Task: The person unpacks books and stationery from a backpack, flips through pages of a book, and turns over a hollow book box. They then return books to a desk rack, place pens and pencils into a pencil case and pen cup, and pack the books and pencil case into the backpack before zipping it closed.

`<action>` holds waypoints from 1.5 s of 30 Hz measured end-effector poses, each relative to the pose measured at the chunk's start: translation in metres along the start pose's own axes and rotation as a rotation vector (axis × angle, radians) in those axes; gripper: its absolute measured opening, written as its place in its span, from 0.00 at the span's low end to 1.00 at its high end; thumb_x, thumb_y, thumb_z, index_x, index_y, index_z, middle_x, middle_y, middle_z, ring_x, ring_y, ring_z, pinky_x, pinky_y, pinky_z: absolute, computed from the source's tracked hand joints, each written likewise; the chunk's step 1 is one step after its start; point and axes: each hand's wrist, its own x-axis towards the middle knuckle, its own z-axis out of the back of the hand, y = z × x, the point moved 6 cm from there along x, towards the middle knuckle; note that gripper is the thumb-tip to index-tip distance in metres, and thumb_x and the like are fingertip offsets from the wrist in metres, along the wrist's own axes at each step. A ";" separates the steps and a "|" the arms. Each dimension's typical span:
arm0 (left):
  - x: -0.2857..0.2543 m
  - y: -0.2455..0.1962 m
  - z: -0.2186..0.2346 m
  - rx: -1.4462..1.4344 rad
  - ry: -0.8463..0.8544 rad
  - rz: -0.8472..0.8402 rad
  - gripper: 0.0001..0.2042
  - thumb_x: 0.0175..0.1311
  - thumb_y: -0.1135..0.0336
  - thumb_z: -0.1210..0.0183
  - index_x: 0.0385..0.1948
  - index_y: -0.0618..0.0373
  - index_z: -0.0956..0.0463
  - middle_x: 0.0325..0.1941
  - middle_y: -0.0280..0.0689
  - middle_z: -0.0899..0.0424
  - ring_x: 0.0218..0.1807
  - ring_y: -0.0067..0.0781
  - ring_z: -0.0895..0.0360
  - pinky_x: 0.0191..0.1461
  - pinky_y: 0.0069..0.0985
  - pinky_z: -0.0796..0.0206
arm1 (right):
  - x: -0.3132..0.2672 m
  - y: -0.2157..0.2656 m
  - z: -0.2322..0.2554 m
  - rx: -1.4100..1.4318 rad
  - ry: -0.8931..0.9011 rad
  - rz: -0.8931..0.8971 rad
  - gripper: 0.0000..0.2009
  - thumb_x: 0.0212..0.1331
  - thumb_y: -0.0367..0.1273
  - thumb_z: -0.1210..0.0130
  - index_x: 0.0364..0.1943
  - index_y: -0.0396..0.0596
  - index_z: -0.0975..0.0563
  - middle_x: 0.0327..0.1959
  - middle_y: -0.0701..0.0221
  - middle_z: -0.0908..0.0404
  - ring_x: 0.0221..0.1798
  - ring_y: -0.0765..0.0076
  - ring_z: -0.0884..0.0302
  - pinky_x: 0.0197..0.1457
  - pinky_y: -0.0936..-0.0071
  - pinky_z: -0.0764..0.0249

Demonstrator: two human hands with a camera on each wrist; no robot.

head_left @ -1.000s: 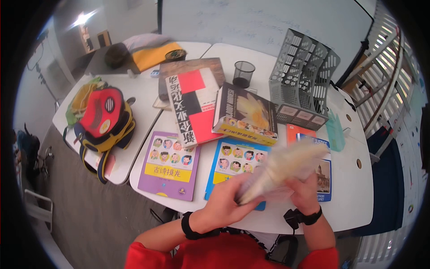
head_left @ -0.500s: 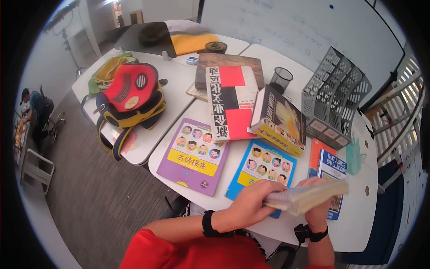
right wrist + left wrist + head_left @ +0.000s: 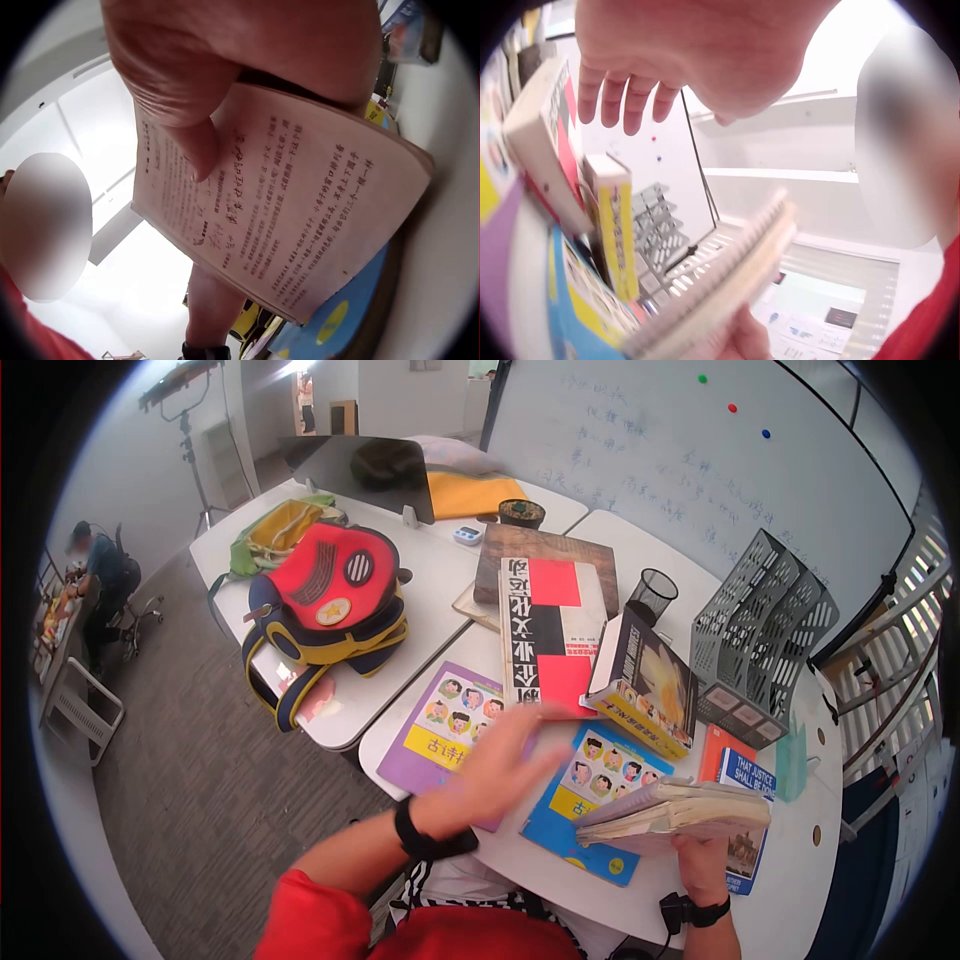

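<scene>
My right hand grips a thick, worn paperback book from below, over the blue book on the table. In the right wrist view its thumb presses on a page of the paperback that shows printed Chinese text and handwriting. Away from the paperback, my left hand is raised over the purple book, blurred in the head view. Its fingers hang extended in the left wrist view, and nothing is in that hand.
Behind lie a red-and-white book and a thick dark book. A grey file rack and a mesh pen cup stand at the back. "That Justice Shall Be Done" lies at right. A red backpack sits on the left table.
My left hand has let go of the worn paperback and moved left over the purple book. The right hand still holds the paperback. The head view has shifted, showing more of the whiteboard.
</scene>
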 end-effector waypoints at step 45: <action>0.015 -0.060 0.036 -0.470 0.002 0.187 0.18 0.81 0.55 0.52 0.54 0.63 0.27 0.39 0.42 0.15 0.33 0.26 0.16 0.31 0.24 0.25 | 0.041 0.005 -0.043 0.426 -0.032 -0.265 0.22 0.74 0.26 0.42 0.69 0.37 0.29 0.65 0.62 0.18 0.64 0.63 0.18 0.68 0.65 0.22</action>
